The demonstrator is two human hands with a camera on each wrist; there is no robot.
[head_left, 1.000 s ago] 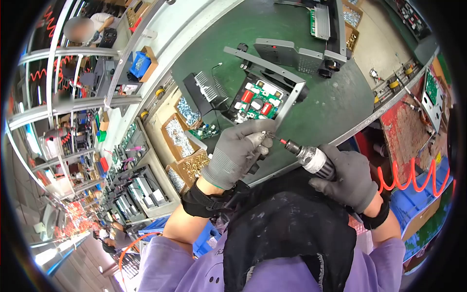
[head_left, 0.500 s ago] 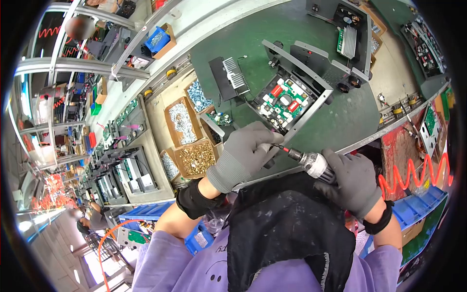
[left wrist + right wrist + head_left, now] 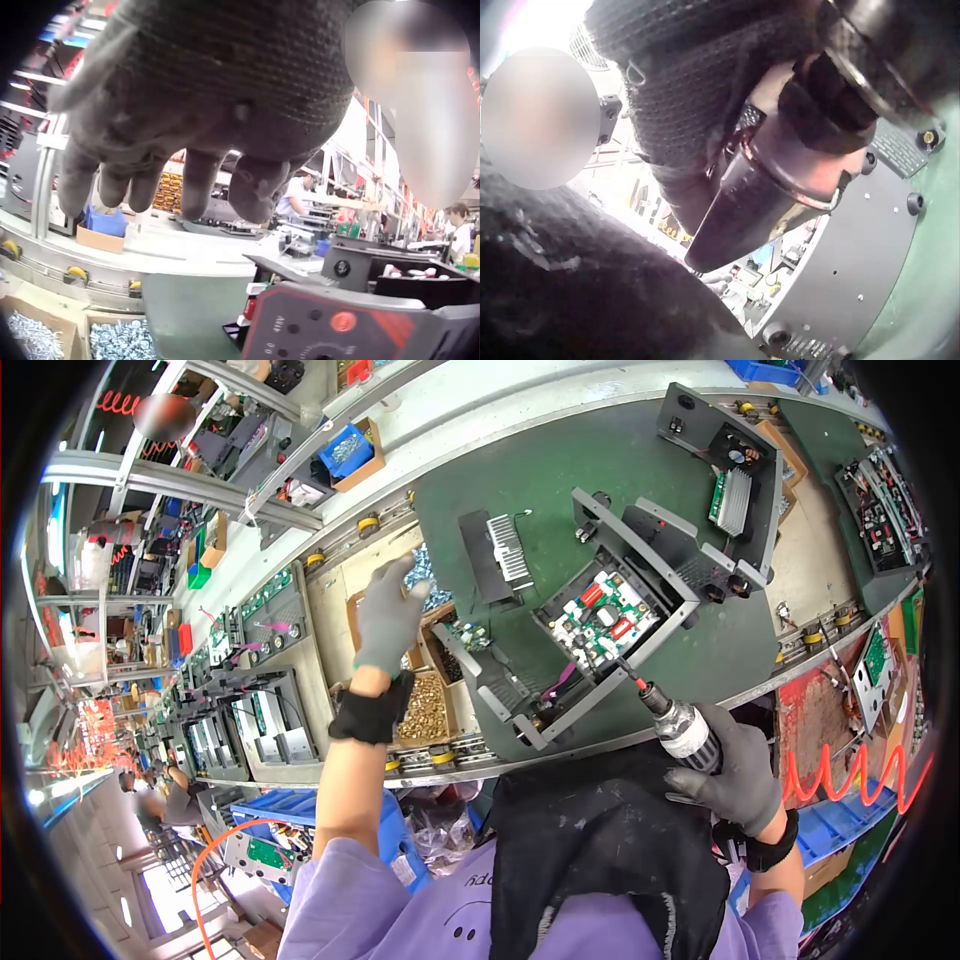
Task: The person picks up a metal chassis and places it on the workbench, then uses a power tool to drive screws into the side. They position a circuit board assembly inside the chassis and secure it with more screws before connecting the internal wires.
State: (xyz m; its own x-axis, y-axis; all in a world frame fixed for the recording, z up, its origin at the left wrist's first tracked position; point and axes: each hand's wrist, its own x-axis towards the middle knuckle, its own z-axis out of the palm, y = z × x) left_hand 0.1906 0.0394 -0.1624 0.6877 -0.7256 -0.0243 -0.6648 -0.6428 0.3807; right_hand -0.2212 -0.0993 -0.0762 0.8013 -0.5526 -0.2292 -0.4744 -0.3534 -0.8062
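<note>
My gloved left hand [image 3: 388, 622] hovers over the boxes of screws at the left of the bench. Its fingers hang loosely and hold nothing, as the left wrist view shows. Bluish screws [image 3: 428, 578] lie just beyond it, brass-coloured ones [image 3: 428, 712] nearer me; the hand partly covers another box. My gloved right hand [image 3: 742, 772] grips an electric screwdriver [image 3: 688, 738], its bit pointing at the near edge of an opened metal case [image 3: 665, 622]. Inside that case sits a green circuit board [image 3: 605, 618] with red and white parts.
A finned heatsink [image 3: 510, 550] on a black plate lies left of the case on the green mat [image 3: 445, 490]. Another opened case [image 3: 760, 455] stands at the back right. A red coiled hose [image 3: 850, 792] hangs at the right, and rollers [image 3: 442, 756] line the near edge.
My left hand has left the screwdriver's bit and the case edge and moved left over the screw boxes. The right hand still holds the screwdriver, slightly lower; the head view has shifted.
</note>
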